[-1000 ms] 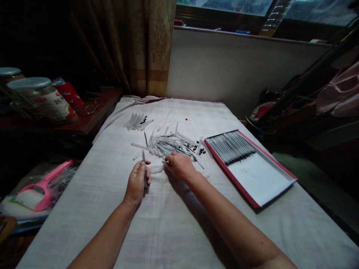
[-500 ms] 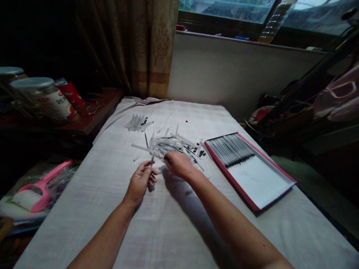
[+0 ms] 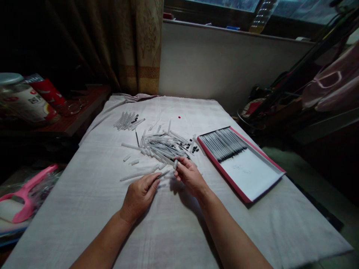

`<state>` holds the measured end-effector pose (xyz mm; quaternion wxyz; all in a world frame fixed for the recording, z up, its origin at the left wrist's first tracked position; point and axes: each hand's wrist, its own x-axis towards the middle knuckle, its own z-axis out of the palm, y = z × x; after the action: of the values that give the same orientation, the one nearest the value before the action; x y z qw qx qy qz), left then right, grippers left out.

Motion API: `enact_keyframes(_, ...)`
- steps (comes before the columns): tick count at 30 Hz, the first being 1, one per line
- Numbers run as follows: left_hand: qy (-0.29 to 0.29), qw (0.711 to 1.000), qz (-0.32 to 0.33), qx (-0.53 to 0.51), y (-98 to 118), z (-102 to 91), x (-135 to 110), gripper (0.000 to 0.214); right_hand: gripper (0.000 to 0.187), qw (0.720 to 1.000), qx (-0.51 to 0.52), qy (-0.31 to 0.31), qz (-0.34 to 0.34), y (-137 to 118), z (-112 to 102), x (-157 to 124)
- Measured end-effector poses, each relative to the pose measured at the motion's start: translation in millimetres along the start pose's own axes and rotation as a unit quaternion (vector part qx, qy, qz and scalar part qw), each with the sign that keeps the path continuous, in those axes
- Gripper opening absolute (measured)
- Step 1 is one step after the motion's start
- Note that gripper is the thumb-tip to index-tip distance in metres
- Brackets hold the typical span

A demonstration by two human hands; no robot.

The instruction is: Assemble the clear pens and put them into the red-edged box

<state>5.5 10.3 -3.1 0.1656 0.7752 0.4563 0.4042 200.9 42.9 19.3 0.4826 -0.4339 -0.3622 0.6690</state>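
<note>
My L hand (image 3: 140,196) is nearly closed, thumb & fingers pinched on a slim pen pc (image 3: 163,174), its tip aimed R twd my other hand. My R hand (image 3: 190,175) is part-curled, fingertips gripping a short clear cap (image 3: 175,164). Tip & cap are v. close; can't tell if they touch. Both hands are over the white cloth (image 3: 168,231), on the near side of the big pile of pen parts (image 3: 162,144). Long clear tube (image 3: 136,175) lies just beyond my L hand, 2 short loose caps (image 3: 135,162) a bit farther. Blk plugs (image 3: 195,149) sit at the pile's R edge. Small bunch of clear tubes (image 3: 126,120) is far L. Red-edged box (image 3: 252,172) is on the R, w/ a row of pens (image 3: 223,144) in its far half.
</note>
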Motion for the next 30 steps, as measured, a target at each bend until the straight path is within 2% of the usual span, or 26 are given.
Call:
enact_keyframes(4, 0.002, 0.999, 0.021, 0.037, 0, 1.6, -1, 0.025, 0.038, 1.0, 0.007, 0.019, -0.002, 6, 2, -1)
enact_keyframes(13, -0.005, 0.998, 0.026, 0.06, 2, -0.1, 0, 0.025, 0.029, 0.993, -0.097, 0.021, -0.069, 9, 1, -4)
enact_keyframes(17, -0.004, 0.998, 0.021, 0.058, 2, -0.7, 1, 0.024, 0.02, 0.983, -0.161, 0.002, -0.086, 7, -2, -4)
enact_keyframes(22, -0.017, 0.998, 0.03, 0.057, 3, -2.2, 1, 0.024, 0.017, 0.977, -0.203, -0.031, -0.064, 1, -4, -6)
enact_keyframes(27, -0.029, 0.996, 0.039, 0.077, 3, -3.9, 1, 0.025, 0.029, 0.975, -0.21, -0.067, -0.013, -5, -9, -8)
enact_keyframes(30, -0.035, 0.995, 0.043, 0.089, 3, -3.9, 1, 0.025, 0.031, 0.976, -0.204, -0.081, 0.006, -4, -11, -9)
